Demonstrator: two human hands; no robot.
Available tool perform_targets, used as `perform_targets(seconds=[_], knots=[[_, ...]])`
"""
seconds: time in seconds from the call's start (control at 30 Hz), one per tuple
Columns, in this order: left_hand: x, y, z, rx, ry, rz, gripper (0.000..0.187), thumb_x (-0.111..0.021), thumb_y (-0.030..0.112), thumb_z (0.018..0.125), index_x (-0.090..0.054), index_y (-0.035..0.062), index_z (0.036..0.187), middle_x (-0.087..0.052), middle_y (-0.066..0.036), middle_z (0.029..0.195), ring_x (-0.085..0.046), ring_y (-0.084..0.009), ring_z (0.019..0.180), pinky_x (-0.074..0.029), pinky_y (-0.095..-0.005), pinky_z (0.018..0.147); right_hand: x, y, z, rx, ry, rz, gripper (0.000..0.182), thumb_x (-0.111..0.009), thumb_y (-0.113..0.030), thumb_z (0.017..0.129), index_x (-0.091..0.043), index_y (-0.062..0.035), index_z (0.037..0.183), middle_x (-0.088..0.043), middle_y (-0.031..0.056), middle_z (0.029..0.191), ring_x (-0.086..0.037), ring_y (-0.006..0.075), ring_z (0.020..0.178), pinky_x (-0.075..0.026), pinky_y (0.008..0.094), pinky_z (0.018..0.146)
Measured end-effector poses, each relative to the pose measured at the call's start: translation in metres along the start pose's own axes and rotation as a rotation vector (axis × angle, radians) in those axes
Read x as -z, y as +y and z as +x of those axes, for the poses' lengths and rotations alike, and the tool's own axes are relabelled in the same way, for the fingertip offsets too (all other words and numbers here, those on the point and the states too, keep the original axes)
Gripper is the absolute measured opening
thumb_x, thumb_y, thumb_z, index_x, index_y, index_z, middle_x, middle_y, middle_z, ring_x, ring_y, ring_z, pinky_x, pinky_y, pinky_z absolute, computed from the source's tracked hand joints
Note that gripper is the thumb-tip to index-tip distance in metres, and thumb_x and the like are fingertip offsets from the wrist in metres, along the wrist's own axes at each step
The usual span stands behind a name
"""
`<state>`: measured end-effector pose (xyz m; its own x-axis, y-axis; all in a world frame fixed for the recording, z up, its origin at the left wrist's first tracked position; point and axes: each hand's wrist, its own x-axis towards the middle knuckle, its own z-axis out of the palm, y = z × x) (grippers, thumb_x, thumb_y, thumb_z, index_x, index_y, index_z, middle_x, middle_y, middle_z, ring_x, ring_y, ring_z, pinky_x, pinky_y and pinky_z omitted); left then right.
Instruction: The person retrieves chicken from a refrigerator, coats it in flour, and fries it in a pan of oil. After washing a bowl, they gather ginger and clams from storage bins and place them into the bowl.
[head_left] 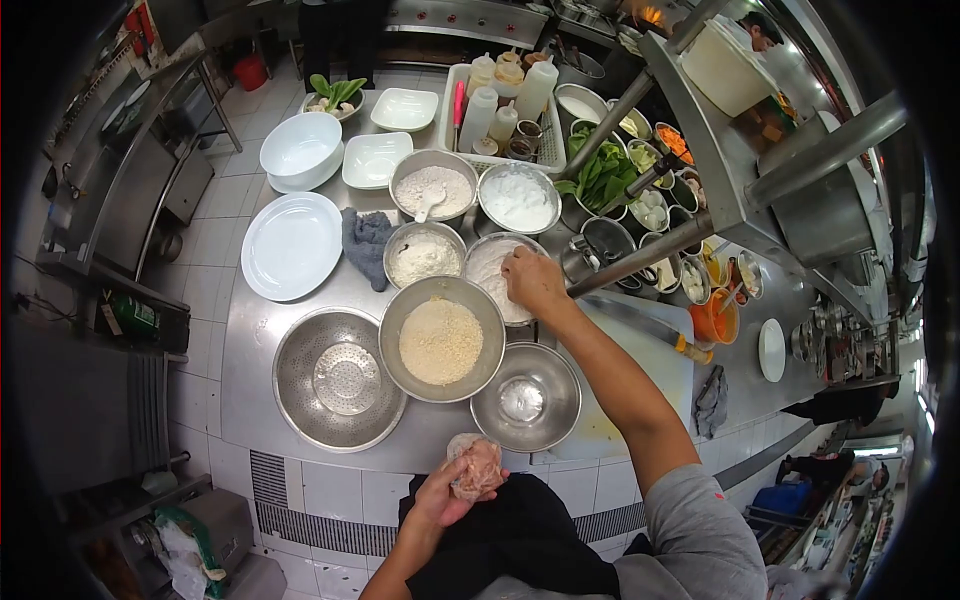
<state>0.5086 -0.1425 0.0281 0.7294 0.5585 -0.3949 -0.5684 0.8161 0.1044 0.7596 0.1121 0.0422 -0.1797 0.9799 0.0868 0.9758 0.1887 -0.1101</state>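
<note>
Low in front of my body, my left hand (444, 498) is closed around a piece of raw meat (478, 470), pale pink. My right hand (532, 276) reaches into a metal bowl of white flour (492, 277), its fingers bunched and pointing down into the powder. Left of that bowl is a smaller bowl of pale flour (424, 257). Nearer to me stands a larger bowl of yellowish crumbs (441, 340). An empty metal bowl (540, 432) and a perforated colander (295, 385) sit at the table's front edge.
Further back are a bowl with a white scoop (431, 203), a bowl of white powder (519, 201) and a basket of bottles (550, 160). A knife (660, 330) lies on the cutting board (610, 400) beneath my right arm. A shelf post (645, 248) rises close by.
</note>
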Motion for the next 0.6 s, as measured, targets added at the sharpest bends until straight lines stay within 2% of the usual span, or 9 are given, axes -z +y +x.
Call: perform_targets(seconds=[0.13, 0.27, 0.33, 0.37, 0.4, 0.43, 0.47, 0.53, 0.6], knots=[[0.0, 0.005, 0.01, 0.022, 0.024, -0.032, 0.054, -0.057, 0.033, 0.088, -0.04, 0.0038, 0.131, -0.054, -0.016, 0.119, -0.057, -0.0347, 0.109, -0.056, -0.0379, 0.073, 0.034, -0.012, -0.02, -0.097, 0.096, 0.126, 0.006, -0.06, -0.011, 0.078, -0.065, -0.0075, 0.08, -0.06, 0.0117, 0.084, -0.063, 0.0323, 0.077, -0.052, 0.0419, 0.066], [-0.008, 0.013, 0.02, 0.08, -0.034, 0.003, 0.051, -0.058, 0.031, 0.089, -0.04, 0.0064, 0.13, -0.055, -0.015, 0.117, -0.058, -0.033, 0.108, -0.056, -0.0376, 0.072, 0.099, -0.007, -0.107, -0.169, 0.375, 0.295, 0.009, -0.065, -0.011, 0.077, -0.063, -0.0085, 0.085, -0.062, 0.0083, 0.083, -0.062, 0.0289, 0.072, -0.049, 0.0369, 0.065], [-0.01, 0.016, 0.026, 0.1, -0.052, 0.018, 0.05, -0.057, 0.031, 0.089, -0.04, 0.0065, 0.13, -0.054, -0.015, 0.119, -0.057, -0.0344, 0.108, -0.056, -0.0381, 0.072, 0.134, -0.007, -0.178, -0.404, 0.318, 0.215, 0.008, -0.067, -0.009, 0.075, -0.063, -0.0058, 0.081, -0.062, 0.0105, 0.079, -0.061, 0.0293, 0.072, -0.049, 0.0343, 0.065], [-0.011, 0.018, 0.028, 0.113, -0.063, 0.025, 0.05, -0.056, 0.03, 0.09, -0.04, 0.0066, 0.13, -0.053, -0.015, 0.12, -0.056, -0.0359, 0.109, -0.056, -0.0386, 0.073, 0.142, -0.003, -0.217, -0.444, 0.326, 0.165, 0.007, -0.067, -0.006, 0.074, -0.062, -0.0032, 0.078, -0.062, 0.0125, 0.076, -0.061, 0.0304, 0.072, -0.049, 0.0349, 0.064], [-0.011, 0.022, 0.03, 0.118, -0.06, 0.026, 0.05, -0.056, 0.03, 0.09, -0.04, 0.0066, 0.13, -0.053, -0.015, 0.12, -0.056, -0.0359, 0.109, -0.056, -0.0386, 0.073, 0.149, -0.004, -0.256, -0.573, 0.303, 0.135, 0.009, -0.069, -0.006, 0.073, -0.062, -0.0017, 0.076, -0.061, 0.0137, 0.073, -0.061, 0.0318, 0.07, -0.048, 0.0367, 0.063], [-0.011, 0.025, 0.031, 0.129, -0.061, 0.038, 0.049, -0.056, 0.03, 0.09, -0.04, 0.0069, 0.13, -0.053, -0.015, 0.12, -0.056, -0.0354, 0.109, -0.055, -0.0374, 0.071, 0.15, -0.002, -0.297, -0.676, 0.247, 0.084, 0.012, -0.07, -0.009, 0.073, -0.061, -0.0016, 0.075, -0.061, 0.0144, 0.071, -0.061, 0.0333, 0.068, -0.047, 0.0386, 0.063], [-0.011, 0.028, 0.032, 0.138, -0.066, 0.052, 0.049, -0.056, 0.03, 0.089, -0.04, 0.0073, 0.13, -0.053, -0.015, 0.12, -0.056, -0.0349, 0.108, -0.055, -0.0363, 0.07, 0.145, 0.002, -0.34, -0.815, 0.086, -0.062, 0.016, -0.071, -0.014, 0.071, -0.06, -0.0018, 0.075, -0.061, 0.0155, 0.071, -0.06, 0.0347, 0.065, -0.048, 0.0394, 0.062], [-0.014, 0.035, 0.03, 0.157, -0.051, 0.095, 0.049, -0.057, 0.03, 0.089, -0.041, 0.0071, 0.129, -0.053, -0.015, 0.119, -0.058, -0.0345, 0.106, -0.055, -0.0353, 0.068, 0.122, 0.011, -0.419, -1.067, -0.174, -0.142, 0.014, -0.07, -0.014, 0.071, -0.063, -0.0029, 0.077, -0.062, 0.0168, 0.073, -0.061, 0.0357, 0.072, -0.047, 0.0428, 0.06], [-0.015, 0.044, 0.027, 0.183, -0.035, 0.144, 0.049, -0.057, 0.03, 0.089, -0.041, 0.0069, 0.129, -0.054, -0.015, 0.118, -0.059, -0.0341, 0.104, -0.055, -0.0343, 0.066, 0.079, 0.032, -0.524, -0.893, -0.505, -0.239, 0.017, -0.068, -0.015, 0.071, -0.068, -0.0068, 0.086, -0.065, 0.0153, 0.08, -0.061, 0.0355, 0.082, -0.048, 0.0426, 0.065]])
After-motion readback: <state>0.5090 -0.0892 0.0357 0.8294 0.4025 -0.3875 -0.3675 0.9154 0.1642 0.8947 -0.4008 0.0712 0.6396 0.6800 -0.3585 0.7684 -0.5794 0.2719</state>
